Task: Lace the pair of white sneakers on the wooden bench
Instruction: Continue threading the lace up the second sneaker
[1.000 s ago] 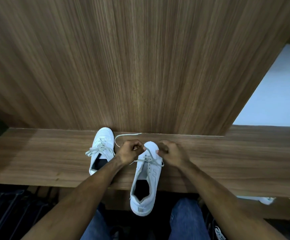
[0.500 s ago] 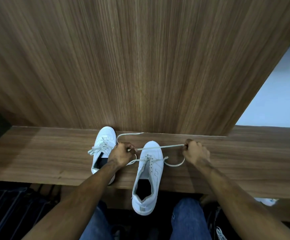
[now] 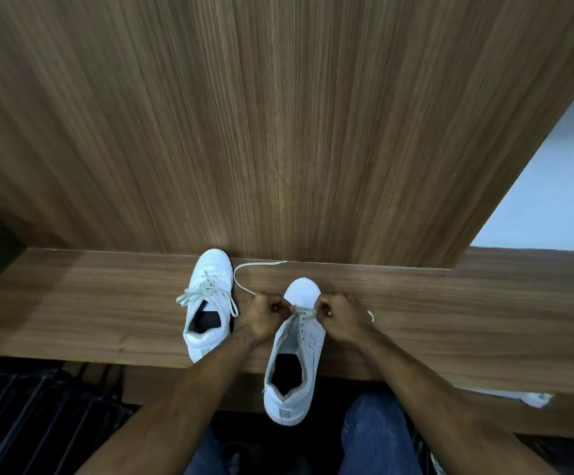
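Two white sneakers stand on the wooden bench (image 3: 107,303). The left sneaker (image 3: 208,303) is laced, its lace ends spread loosely over the tongue. The right sneaker (image 3: 295,351) has its heel hanging over the bench's front edge, and its lace (image 3: 244,270) is threaded only near the toe. My left hand (image 3: 265,315) pinches one lace strand at the left of the toe. My right hand (image 3: 342,315) pinches the other strand at the right. A loose lace end curls back toward the wall, and another end shows beyond my right hand.
A tall wood-grain panel (image 3: 278,132) rises right behind the bench. A pale floor (image 3: 552,186) shows at the right. Dark slats (image 3: 21,416) lie below the bench at the left. My jeans-clad knees (image 3: 378,437) are under the sneaker's heel. Another white shoe (image 3: 535,399) peeks out under the bench at right.
My right hand pulled the lace out far to the right, then came back to the sneaker's toe. Both hands are again close together at the eyelets.
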Demonstrator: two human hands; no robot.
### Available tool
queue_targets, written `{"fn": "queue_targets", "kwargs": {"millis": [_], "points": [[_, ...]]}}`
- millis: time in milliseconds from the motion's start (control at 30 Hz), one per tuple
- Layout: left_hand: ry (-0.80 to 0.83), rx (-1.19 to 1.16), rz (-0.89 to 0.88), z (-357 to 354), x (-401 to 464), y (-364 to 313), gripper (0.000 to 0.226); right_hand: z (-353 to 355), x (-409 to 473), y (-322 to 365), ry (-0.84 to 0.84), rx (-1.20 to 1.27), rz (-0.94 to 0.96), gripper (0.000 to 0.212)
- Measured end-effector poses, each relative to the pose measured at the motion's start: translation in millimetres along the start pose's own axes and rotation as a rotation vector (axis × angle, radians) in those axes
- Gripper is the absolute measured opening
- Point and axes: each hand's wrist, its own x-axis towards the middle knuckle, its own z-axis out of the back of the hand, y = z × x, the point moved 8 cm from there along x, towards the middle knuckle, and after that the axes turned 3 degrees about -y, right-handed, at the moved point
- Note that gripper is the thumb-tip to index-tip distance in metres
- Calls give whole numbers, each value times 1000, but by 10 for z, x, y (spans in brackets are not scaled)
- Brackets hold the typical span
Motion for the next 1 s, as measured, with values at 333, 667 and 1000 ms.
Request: {"fn": "queue_targets", "kwargs": {"millis": [333, 667, 1000], "points": [[-11, -20, 9, -52, -36, 3, 5, -240, -5, 147, 9, 216, 50, 21], [-27, 67, 201, -106, -181, 329, 16, -415, -77, 94, -48, 30, -82, 19], [-28, -36, 347, -96, -156, 537, 14, -530, -85, 123, -47, 97, -140, 21]]}}
